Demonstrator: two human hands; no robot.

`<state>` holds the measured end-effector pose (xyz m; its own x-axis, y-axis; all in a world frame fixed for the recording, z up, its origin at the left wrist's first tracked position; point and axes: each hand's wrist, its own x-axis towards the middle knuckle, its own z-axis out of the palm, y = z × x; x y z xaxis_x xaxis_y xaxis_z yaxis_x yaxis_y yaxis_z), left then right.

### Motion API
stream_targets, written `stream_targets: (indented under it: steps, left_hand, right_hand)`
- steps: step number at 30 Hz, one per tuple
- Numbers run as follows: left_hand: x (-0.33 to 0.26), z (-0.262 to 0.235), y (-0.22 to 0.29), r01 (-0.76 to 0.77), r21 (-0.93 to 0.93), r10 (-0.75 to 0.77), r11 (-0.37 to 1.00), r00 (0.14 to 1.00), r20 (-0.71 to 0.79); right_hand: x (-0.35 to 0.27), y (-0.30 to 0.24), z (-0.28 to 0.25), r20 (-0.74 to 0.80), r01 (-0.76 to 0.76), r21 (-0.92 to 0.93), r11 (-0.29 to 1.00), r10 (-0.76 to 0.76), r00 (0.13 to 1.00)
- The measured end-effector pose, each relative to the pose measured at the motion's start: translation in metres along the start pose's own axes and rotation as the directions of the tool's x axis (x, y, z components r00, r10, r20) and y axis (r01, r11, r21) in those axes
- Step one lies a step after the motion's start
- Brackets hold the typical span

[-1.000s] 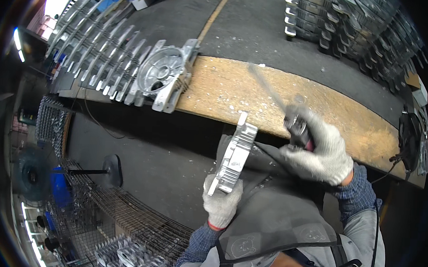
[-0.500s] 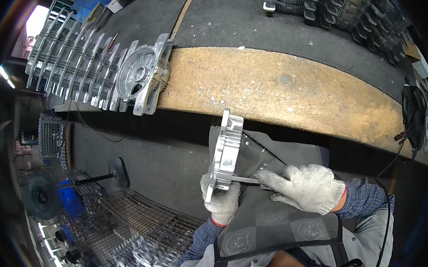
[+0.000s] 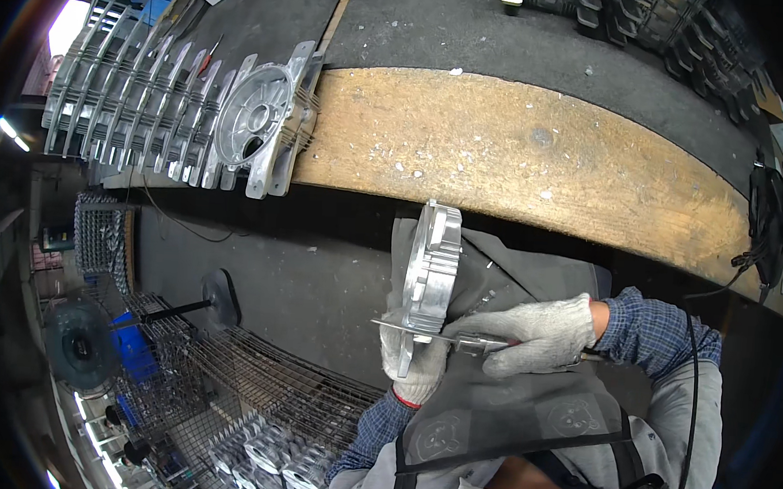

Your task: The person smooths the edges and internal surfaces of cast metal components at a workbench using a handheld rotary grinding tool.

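My left hand [image 3: 420, 374], in a white knitted glove, grips the lower end of a silvery ribbed metal casting [image 3: 432, 273]. The part stands on edge over my lap, its round flange seen nearly side-on. In my gloved right hand [image 3: 542, 332] is a file [image 3: 392, 325], a thin flat blade set in a metal holder, with the fingers wrapped round it and the forefinger stretched along it. Its blade lies across the casting's lower end, the tip reaching past the part's left side above my left hand. Exactly where blade and metal touch cannot be made out.
A wooden board [image 3: 468, 142] scattered with metal chips edges the dark-matted bench. A row of similar castings [image 3: 151, 108] stands at its left; darker stacked parts [image 3: 616, 17] lie far right. Wire baskets [image 3: 279, 363] and a fan [image 3: 81, 339] are lower left. A cable [image 3: 691, 411] hangs right.
The file has slid leftward across the casting, so its tip now shows beyond the part. My right hand has moved slightly left, and the casting has turned a little.
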<state>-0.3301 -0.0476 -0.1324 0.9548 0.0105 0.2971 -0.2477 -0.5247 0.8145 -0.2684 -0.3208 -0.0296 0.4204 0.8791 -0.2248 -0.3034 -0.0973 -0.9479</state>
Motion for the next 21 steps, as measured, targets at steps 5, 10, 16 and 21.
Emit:
stream_targets:
  steps: [5, 10, 16, 21]
  left_hand:
    - [-0.012, 0.004, -0.021, 0.182, -0.312, -0.203, 0.933, 0.979, -0.037]
    - [0.002, -0.004, 0.000, 0.092, 0.027, -0.093, 0.995, 0.996, 0.017]
    - [0.010, -0.004, 0.011, -0.021, 0.059, 0.022, 0.998, 0.999, -0.025]
    - [0.004, 0.003, 0.000, 0.080, 0.075, -0.078, 0.994, 0.997, -0.026]
  right_hand:
    - [-0.001, 0.005, 0.004, 0.033, 0.096, 0.009, 0.995, -0.097, 0.995]
    - [-0.021, -0.020, 0.000, -0.004, -0.081, -0.099, 0.992, 0.081, 0.997]
    - [-0.025, -0.018, 0.005, -0.099, -0.196, -0.155, 0.968, 0.182, 0.978]
    - [-0.023, -0.016, 0.013, -0.153, -0.162, -0.191, 0.968, 0.133, 0.979]
